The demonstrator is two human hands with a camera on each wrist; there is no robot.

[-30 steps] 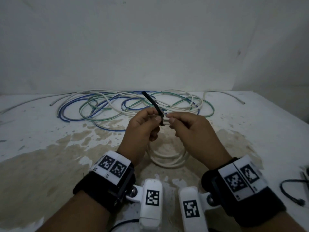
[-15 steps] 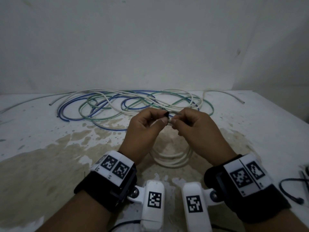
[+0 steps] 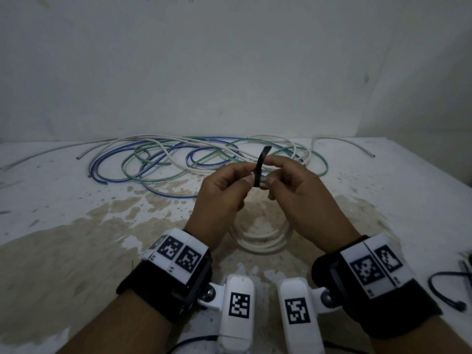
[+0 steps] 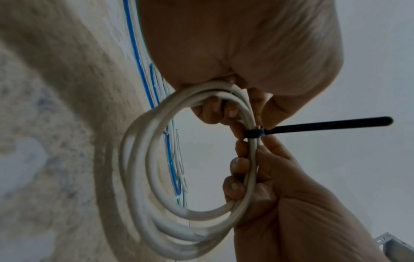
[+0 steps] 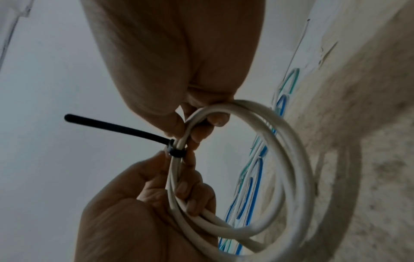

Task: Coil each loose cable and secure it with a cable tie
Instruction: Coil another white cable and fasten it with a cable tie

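**Head view: tie cinched on white coil, tail still standing**

Head view shows both hands raised together above the table [image 3: 383, 200], fingertips meeting. The left hand [image 3: 219, 198] is curled around one side of the white coil [image 3: 260, 241], thumb and forefinger pinched close against the cable tie [image 3: 260, 167]. The right hand [image 3: 298, 198] is curled around the opposite side of the same coil, its fingers wrapped over the bundled strands right beside the tie.

Left wrist view: the tie's band [image 4: 254, 133] is seen closed snugly around the gathered turns of the coil [image 4: 143, 177], its free tail pointing straight out, away from the loop. Right wrist view: the same picture from the other side, the tail [image 5: 112, 126] jutting away between the two hands.

Step judged in hand: securing the first coil; the tie appears threaded and drawn up. Whether it is fully tight cannot be told.

Next move, as a judgement: a last pull on the tail if slack remains, then the coil set down and a fresh cable drawn in.

Beyond the hands, loose blue, green and white cables [image 3: 158, 159] lie tangled and uncoiled. Off to the right of the right hand, a thin dark cord [image 3: 444, 290] lies on the table.
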